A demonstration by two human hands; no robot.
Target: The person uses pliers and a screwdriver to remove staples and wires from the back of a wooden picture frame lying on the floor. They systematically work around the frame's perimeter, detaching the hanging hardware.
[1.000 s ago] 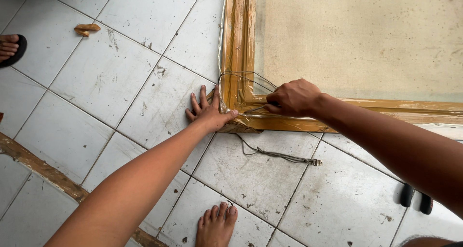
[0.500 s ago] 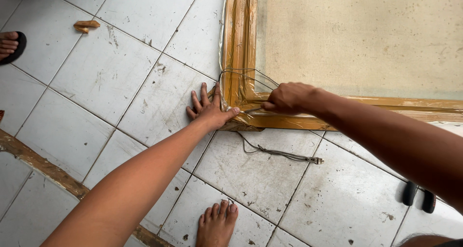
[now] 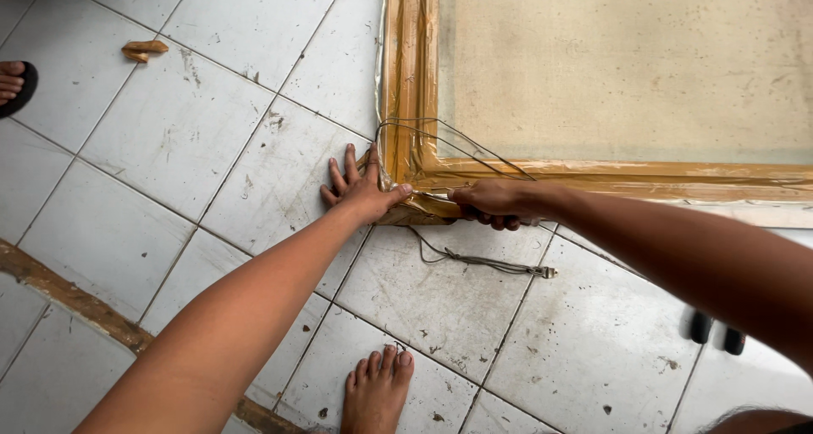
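**Corner of taped frame pinned, wire drawn**

Since half a second ago, right hand (image 3: 495, 204) sits a touch lower along the bottom rail, knuckles now over the lower edge instead of on the rail's top; left hand (image 3: 362, 190) barely shifts.

- Wooden frame (image 3: 406, 78) lies flat on the tiled floor (image 3: 152, 146), its rails wrapped in glossy brownish tape, a pale canvas panel (image 3: 627, 61) inside. The worked corner sits near picture centre.
- Thin wire loops (image 3: 449, 142) arc over that corner, from the side rail at 12 o'clock down toward the right fist at 3 o'clock.
- Right hand: closed into a fist on the bottom rail; seems to clamp the wire ends, though what lies inside the fist is hidden.
- Left hand: spread open, palm down, fingers on the tile at 9 o'clock of the corner, thumb pressed against the taped corner. Likely a brace, so the frame stays put against the pull.
- A loose twisted cord (image 3: 483, 260) with a small metal end lies on the tile at 6 o'clock of the corner, touched by neither hand.
- Own bare foot (image 3: 377, 387) further out at 6 o'clock. A tape scrap (image 3: 144, 50) lies far off at 10 o'clock; another person's sandalled foot (image 3: 13, 82) at the left edge.
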